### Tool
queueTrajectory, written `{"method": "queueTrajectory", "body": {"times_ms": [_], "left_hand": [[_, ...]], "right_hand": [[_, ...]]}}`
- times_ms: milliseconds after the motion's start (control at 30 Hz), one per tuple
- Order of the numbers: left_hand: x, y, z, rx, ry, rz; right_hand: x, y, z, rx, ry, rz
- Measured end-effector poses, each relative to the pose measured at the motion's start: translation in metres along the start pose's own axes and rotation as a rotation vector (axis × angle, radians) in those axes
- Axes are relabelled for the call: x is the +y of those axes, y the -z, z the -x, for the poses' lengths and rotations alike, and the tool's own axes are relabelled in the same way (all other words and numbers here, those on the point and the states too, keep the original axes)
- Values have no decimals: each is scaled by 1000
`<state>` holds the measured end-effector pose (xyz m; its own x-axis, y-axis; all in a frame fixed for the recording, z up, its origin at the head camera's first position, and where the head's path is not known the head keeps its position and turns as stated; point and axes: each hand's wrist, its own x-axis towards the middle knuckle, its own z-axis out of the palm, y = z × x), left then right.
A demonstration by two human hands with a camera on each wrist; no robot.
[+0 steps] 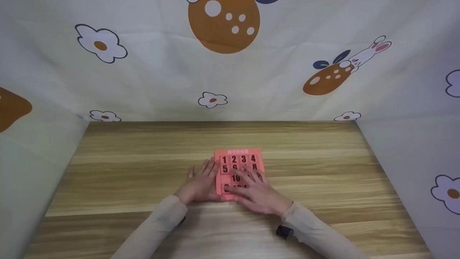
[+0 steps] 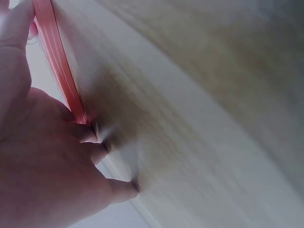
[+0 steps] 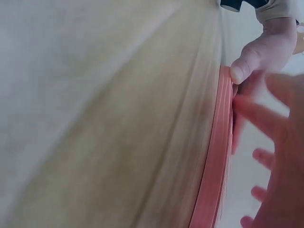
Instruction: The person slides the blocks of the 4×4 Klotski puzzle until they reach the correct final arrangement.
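Observation:
A coral-pink sliding number puzzle [image 1: 239, 151] lies on the table between both hands. Its top row reads 1, 2, 3, 4, and the tile marked 5 [image 1: 225, 169] starts the second row. A vacant slot shows at the left of the third row, beside the tile marked 10 [image 1: 235, 178]. My left hand [image 1: 201, 184] rests with spread fingers along the puzzle's left side, its thumb at the near edge. My right hand [image 1: 259, 192] reaches over the tiles, fingers spread, one fingertip on the bottom-left tile. Several tiles on the right are partly hidden beneath it.
The puzzle lies on a wood-grain table [image 1: 143, 151]. Pale fabric [image 1: 158, 72] printed with flowers, carrots and a rabbit encloses the back and both sides. A black device [image 1: 284, 232] is strapped at my right wrist.

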<state>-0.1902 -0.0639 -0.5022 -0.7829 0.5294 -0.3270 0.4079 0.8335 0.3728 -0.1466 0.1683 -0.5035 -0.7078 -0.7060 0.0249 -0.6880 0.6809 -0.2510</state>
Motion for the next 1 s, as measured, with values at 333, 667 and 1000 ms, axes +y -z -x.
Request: {"method": "queueTrajectory", "body": {"times_ms": [333,667,1000], "left_hand": [[0,-1,-2,-7,3,7],[2,-2,-1,-17,2,19],[-1,-2,-3,-35,29,7]], "right_hand": [[6,0,-2,-6,71,-33],[16,1,1,41,41,-43],[28,7,19,130,53,-40]]}}
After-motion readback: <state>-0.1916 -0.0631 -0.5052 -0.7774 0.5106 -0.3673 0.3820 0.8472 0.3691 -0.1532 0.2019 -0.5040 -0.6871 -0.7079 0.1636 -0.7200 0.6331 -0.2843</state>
